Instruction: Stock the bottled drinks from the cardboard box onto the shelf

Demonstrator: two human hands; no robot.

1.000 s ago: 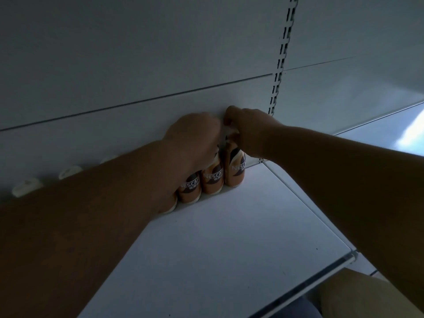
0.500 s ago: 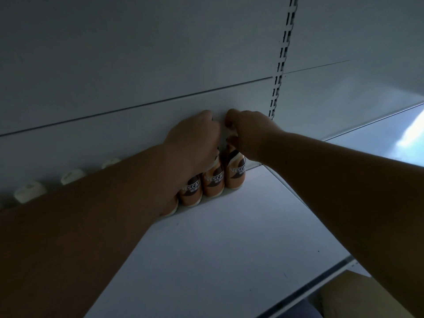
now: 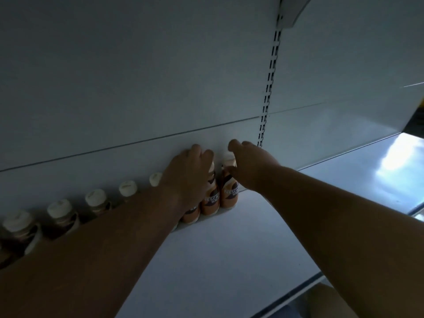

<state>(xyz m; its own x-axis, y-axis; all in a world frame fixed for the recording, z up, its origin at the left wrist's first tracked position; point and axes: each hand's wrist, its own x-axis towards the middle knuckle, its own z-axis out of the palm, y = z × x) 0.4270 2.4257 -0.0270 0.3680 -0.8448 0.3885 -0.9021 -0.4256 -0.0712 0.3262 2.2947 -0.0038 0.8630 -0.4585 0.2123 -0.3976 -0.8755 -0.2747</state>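
Landmark: the slotted upright (image 3: pixel 268 97) on the back panel (image 3: pixel 137 88); I place everything else from it.
Shelf: the white shelf (image 3: pixel 229 260) runs out toward me from the foot of the back panel, below and left of the slotted upright.
Bottled drinks: a row of bottled drinks (image 3: pixel 96 200) stands upright along the back panel, stretching left from the foot of the slotted upright, cream caps up.
End bottle: the end bottle (image 3: pixel 230 193), orange and brown with part of a "NESCA" label showing, is the one nearest the slotted upright, just left of its foot.
Second bottle: the second bottle (image 3: pixel 211 203) stands touching the end bottle on the side away from the slotted upright.
My right hand: my right hand (image 3: pixel 250 166) reaches in just left of the slotted upright, fingers curled down over the cap and neck of the end bottle; I cannot tell whether they grip it or only rest on it.
My left hand: my left hand (image 3: pixel 190 173) lies farther left of the slotted upright, palm down, fingers close together and draped over the tops of the second bottle and its neighbour; whether it clasps one I cannot tell.
Forearms: both cross the shelf from the near edge; my left one hides part of the row.
Light: dim, so labels farther left of the slotted upright are unreadable.
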